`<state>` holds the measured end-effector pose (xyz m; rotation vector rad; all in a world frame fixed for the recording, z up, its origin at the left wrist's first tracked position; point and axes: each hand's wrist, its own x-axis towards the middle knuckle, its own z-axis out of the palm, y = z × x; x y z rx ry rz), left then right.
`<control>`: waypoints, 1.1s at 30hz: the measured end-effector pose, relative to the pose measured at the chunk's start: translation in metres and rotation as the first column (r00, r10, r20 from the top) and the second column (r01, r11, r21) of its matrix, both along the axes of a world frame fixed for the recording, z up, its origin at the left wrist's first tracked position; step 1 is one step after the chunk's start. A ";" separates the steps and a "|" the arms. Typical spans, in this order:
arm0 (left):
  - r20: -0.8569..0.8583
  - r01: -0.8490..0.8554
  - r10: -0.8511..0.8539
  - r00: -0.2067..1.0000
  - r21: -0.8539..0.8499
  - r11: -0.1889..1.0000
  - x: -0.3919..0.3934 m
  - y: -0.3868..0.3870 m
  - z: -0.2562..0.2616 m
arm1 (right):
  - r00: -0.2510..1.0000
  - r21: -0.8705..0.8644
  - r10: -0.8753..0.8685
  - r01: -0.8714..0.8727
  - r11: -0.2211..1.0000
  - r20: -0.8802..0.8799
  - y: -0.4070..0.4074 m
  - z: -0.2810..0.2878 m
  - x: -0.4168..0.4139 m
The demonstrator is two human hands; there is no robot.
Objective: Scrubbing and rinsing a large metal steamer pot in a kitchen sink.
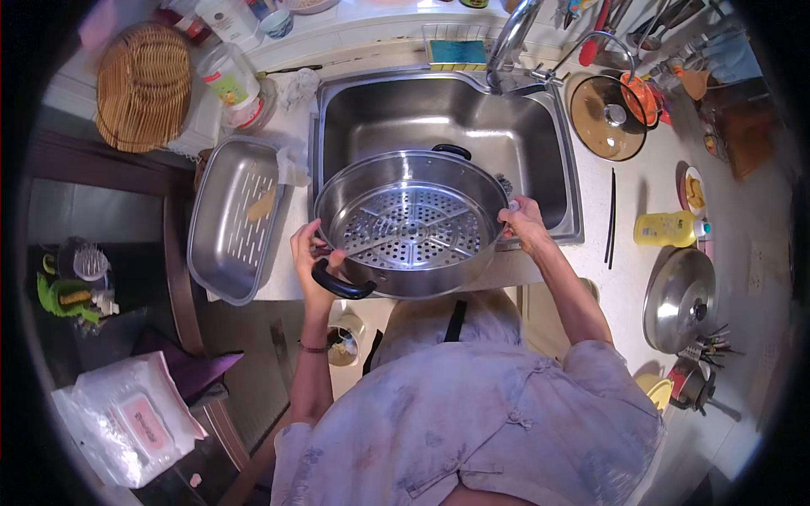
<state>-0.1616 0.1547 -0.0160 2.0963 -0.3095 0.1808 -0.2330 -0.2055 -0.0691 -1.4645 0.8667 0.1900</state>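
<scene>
A round stainless steel steamer tier (412, 281) with a perforated base is held over the front of the sink and the counter edge. My left hand (314, 265) grips its left rim, close to a black side handle (345, 281). On the opposite side my right hand (524, 222) grasps the right rim, with something small and pale showing at its fingertips. The second black handle (452, 150) points toward the back of the sink. Behind and below the steamer lies the stainless steel sink (405, 101); a dark scouring pad (504, 184) shows partly past the steamer's right rim.
A slotted steel drain basket (221, 209) sits left of the sink. The chrome faucet (509, 44) rises behind. To the right are a glass lid (609, 118), black chopsticks (610, 218), a yellow detergent bottle (667, 228) and a metal lid (680, 300).
</scene>
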 end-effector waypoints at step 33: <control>-0.804 -0.766 -0.183 0.565 -0.594 0.245 -0.088 0.010 -0.032 | 0.337 -0.837 0.841 -0.501 -0.219 -0.422 0.115 -0.001 0.008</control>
